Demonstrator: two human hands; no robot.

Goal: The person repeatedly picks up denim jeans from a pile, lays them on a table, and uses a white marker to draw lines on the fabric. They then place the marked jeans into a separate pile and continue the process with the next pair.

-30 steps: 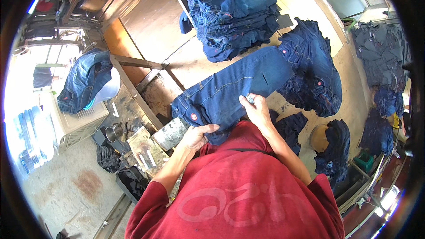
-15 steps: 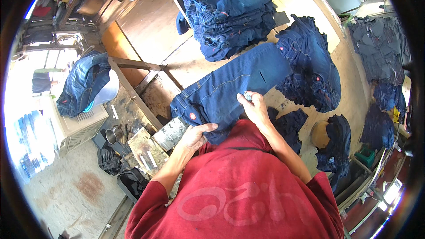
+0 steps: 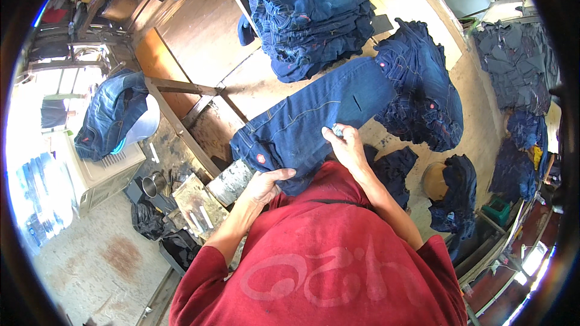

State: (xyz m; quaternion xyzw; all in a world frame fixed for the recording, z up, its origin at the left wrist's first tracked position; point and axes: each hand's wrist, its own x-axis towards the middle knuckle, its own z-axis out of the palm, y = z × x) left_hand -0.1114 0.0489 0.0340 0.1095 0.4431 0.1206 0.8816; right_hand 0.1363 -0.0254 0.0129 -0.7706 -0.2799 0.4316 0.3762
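1. Head view: the left hand [image 3: 266, 184] gripped the waistband end of the jeans [image 3: 308, 124]; the right hand [image 3: 345, 148] pinched a small tool against the denim.
2. The jeans lay flat across the worktop [image 3: 211, 54].
3. Judged soft, weighty, non-slippery; best held at the waistband.
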